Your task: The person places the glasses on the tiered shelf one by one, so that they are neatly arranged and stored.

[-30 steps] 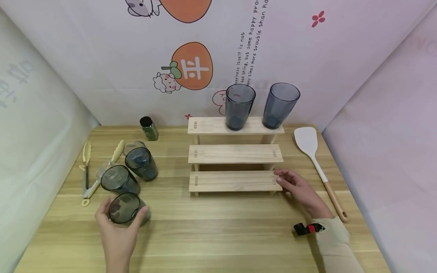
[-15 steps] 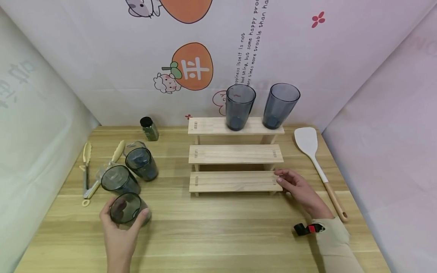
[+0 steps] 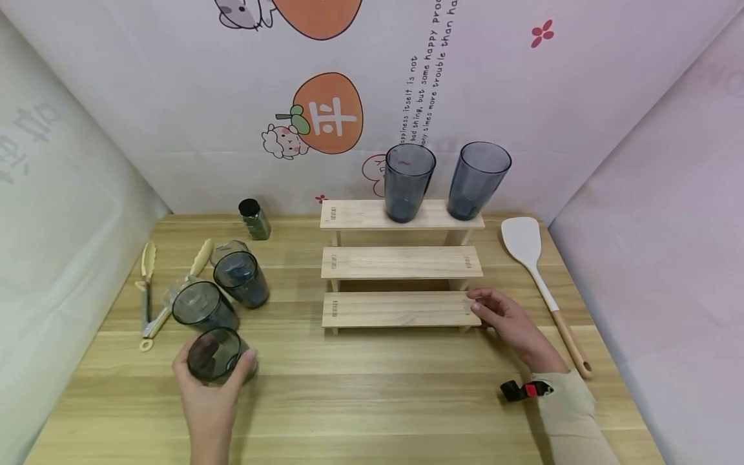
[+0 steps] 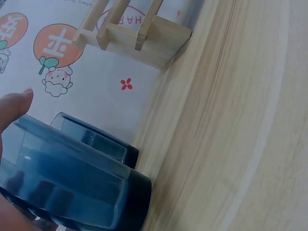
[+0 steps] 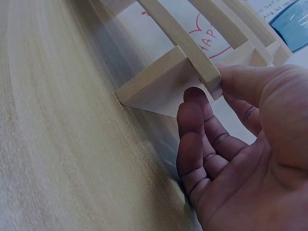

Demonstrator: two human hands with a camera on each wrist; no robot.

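A dark, see-through drinking glass (image 3: 214,355) stands on the table at the front left. My left hand (image 3: 209,403) grips it from the near side, thumb on its right and fingers round its left. In the left wrist view the glass (image 4: 79,180) shows its thick base at the tabletop. At the rack's right end, my right hand (image 3: 514,329) pinches the lowest board of a three-step wooden rack (image 3: 401,309). The right wrist view shows the thumb on the board's end and the fingers curled below, beside the rack's leg (image 5: 154,79).
Two blue-grey glasses stand on the top step, a left one (image 3: 408,184) and a right one (image 3: 478,181). Two more glasses, a near one (image 3: 206,309) and a far one (image 3: 241,281), stand beyond the held glass. Tongs (image 3: 152,323), a spice jar (image 3: 256,223) and a spatula (image 3: 523,242) lie around.
My left hand has shifted slightly to the right around the glass, its fingers settling closer. The glass has barely moved. My right hand and the rack have stayed put.
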